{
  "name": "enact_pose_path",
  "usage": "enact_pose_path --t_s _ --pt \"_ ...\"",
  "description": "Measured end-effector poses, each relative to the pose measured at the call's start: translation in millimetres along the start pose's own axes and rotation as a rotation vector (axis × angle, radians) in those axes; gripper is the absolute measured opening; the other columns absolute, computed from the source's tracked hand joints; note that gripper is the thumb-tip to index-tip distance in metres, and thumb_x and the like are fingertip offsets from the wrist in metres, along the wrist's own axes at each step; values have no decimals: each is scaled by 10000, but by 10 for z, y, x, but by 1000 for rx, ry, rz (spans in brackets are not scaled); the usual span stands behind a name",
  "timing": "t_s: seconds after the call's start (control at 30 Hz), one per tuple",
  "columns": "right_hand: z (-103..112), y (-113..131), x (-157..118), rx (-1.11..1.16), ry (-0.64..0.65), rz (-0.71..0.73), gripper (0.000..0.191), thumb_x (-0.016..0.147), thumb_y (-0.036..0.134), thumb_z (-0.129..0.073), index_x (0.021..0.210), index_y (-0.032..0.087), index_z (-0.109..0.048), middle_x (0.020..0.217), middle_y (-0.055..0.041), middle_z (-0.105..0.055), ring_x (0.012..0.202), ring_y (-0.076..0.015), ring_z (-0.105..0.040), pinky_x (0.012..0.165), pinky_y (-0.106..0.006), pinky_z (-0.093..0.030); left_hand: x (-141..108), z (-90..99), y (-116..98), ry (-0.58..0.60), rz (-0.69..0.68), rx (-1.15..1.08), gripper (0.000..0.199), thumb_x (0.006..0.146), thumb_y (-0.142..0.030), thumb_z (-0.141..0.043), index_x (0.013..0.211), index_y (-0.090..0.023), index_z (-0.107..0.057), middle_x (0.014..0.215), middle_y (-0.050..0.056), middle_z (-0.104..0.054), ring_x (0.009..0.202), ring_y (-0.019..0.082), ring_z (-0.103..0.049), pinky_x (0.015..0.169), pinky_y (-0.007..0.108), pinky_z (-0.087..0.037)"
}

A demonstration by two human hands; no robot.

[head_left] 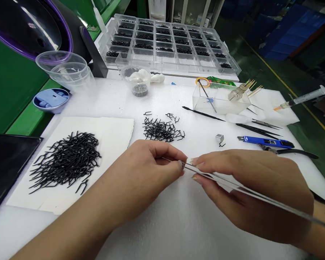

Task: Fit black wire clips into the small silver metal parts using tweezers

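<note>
My left hand is closed, thumb and forefinger pinching a small grey metallic piece that the fingertips mostly hide. From the right, my right hand grips long thin tweezers, whose tips meet that piece; the other end runs back over the hand to the right edge. Just beyond the fingers lies a loose pile of small black forked parts. A small silver block with a bent black part beside it sits behind my right hand.
Black forked parts are heaped on white paper at left. A compartment box of black parts stands at the back. Right of centre are a clear tray, a blue cutter, more tweezers and a syringe.
</note>
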State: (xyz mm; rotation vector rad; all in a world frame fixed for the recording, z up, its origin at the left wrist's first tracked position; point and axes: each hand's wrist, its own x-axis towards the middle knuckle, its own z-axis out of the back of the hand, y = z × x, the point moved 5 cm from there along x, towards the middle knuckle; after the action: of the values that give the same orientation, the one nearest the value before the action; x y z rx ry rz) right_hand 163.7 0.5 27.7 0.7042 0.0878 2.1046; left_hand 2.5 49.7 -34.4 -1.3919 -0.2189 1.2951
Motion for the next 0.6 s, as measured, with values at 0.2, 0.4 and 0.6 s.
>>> enact_pose_path --t_s 0.2,0.4,0.6 --pt "-122 -326 3 182 -5 -284 122 758 97 -702 788 215 -693 731 38 -766 628 -140 -712 582 -254 -553 -8 35 48 -26 49 -34 163 806 -362 -677 914 -336 -797 862 -28 -792 869 258 -718 733 381 -474" --pt "-162 -366 -8 240 22 -236 109 789 94 -695 808 201 -705 756 19 -784 649 -141 -725 620 -255 -576 7 32 38 -24 45 -65 168 807 -374 -695 936 -330 -794 933 -19 -798 921 267 -727 761 385 -497" --pt "-193 -353 -27 243 37 -207 123 801 102 -717 827 222 -718 790 21 -801 655 -158 -742 614 -264 -586 26 93 90 -87 55 -66 212 782 -398 -731 977 -331 -781 906 1 -795 933 291 -725 728 378 -516"
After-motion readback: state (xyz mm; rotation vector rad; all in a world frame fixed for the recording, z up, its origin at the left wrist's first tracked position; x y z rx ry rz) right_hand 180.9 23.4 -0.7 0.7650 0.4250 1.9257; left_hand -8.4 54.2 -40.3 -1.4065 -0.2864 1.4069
